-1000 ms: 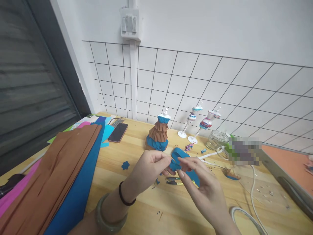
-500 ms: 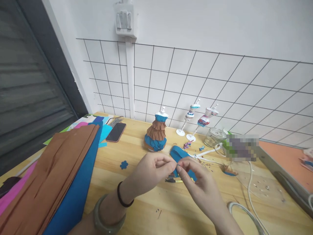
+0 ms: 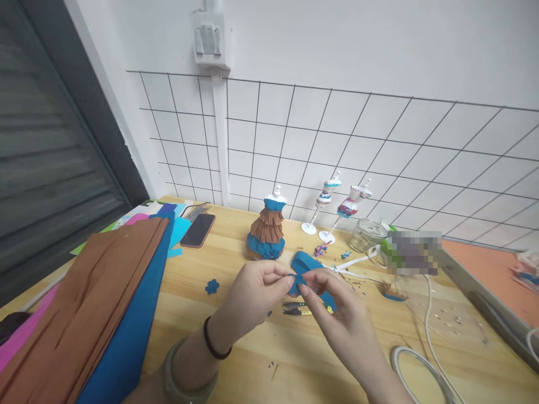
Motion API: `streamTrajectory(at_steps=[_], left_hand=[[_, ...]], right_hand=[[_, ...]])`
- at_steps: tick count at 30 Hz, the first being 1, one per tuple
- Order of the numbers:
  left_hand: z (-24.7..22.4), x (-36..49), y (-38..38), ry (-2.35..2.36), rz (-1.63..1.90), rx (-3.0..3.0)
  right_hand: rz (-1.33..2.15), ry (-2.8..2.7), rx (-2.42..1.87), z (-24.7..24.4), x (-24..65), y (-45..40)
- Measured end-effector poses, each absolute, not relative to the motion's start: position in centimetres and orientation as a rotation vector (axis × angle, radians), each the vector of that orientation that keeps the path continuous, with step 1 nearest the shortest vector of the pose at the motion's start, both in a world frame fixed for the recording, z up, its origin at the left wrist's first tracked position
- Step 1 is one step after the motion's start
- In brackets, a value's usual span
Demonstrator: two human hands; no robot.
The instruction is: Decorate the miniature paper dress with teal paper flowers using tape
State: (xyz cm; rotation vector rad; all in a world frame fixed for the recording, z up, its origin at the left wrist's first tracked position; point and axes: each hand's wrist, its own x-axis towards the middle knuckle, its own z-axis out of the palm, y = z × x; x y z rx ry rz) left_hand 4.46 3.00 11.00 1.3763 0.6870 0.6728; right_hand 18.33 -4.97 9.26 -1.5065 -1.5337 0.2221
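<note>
Between my two hands is a small piece of blue crepe paper (image 3: 297,285), its shape partly covered by my fingers. My left hand (image 3: 255,292) pinches its left edge, and the thumb and forefinger of my right hand (image 3: 342,306) grip the right side. A flat blue paper flower (image 3: 212,287) lies on the table to the left. Beyond my hands stands a small dress form in a ruffled brown and blue paper dress (image 3: 267,224). A blue paper strip (image 3: 304,260) and yellow-black pliers or snips (image 3: 297,308) lie just behind and beneath my fingers.
Brown crepe paper sheets (image 3: 96,286) lie over blue ones at the left, near a phone (image 3: 198,230). Two small white mannequins (image 3: 309,228) stand by the wall. White-handled scissors (image 3: 357,261), a glass jar (image 3: 367,234), paper scraps and a white cable (image 3: 430,320) occupy the right.
The blue paper piece shows more between my fingertips, spread wider than before. My hands have moved slightly apart, and the view has shifted a little.
</note>
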Motion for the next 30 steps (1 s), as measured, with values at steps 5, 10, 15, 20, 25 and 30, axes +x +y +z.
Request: streamTrajectory(at_steps=[5, 10, 15, 20, 25, 30], left_hand=[[11.2, 4.7, 2.9, 0.651, 0.690, 1.267], [10.8, 4.9, 2.8, 0.684, 0.716, 1.234], [10.8, 5.1, 2.5, 0.658, 0.757, 1.195], [10.8, 5.3, 2.4, 0.627, 0.764, 1.168], [10.5, 5.4, 2.4, 0.600, 0.767, 1.141], [10.7, 5.3, 2.3, 0.568, 0.774, 1.122]], right_hand=[[0.146, -1.509, -1.440, 9.1, 17.9, -4.9], [0.077, -1.434, -1.450, 9.0, 17.5, -4.9], [0.116, -1.378, -1.455, 8.9, 17.4, -4.5], [0.087, -1.420, -1.356, 8.6, 17.2, -4.5], [-0.086, -1.517, -1.292, 8.3, 17.3, -4.7], [-0.282, -1.648, -1.283, 8.1, 17.4, -4.6]])
